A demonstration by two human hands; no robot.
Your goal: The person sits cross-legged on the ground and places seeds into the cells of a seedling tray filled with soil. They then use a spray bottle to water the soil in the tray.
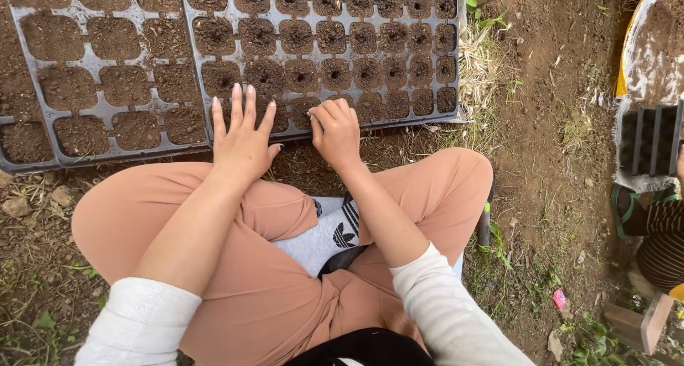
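From the head camera, looking straight down, a person sits cross-legged on bare soil in salmon-coloured trousers and white sleeves, with a grey sock showing between the knees. Just beyond the knees lies a dark plastic seedling tray, its small cells packed with soil and each pressed with a round dimple in the middle. The left hand rests flat at the near edge of this tray, fingers straight and slightly spread, tips lying over the nearest row of cells and holding nothing. The right hand sits just beside it to the right, knuckles up and fingers curled downward, their tips pushed against the soil of a cell in the near row; whether anything is pinched between them cannot be told. The two hands are near each other but apart. To the left, touching the first tray's side, lies a second tray with larger cells filled level with soil and no dimples. At the far right stands a yellow-rimmed basin holding soil, and below it an empty black tray rests on a frayed cloth. In the right near corner a striped sleeve of another person shows, with a wooden piece beneath it. Dry grass lies along the tray's right end.
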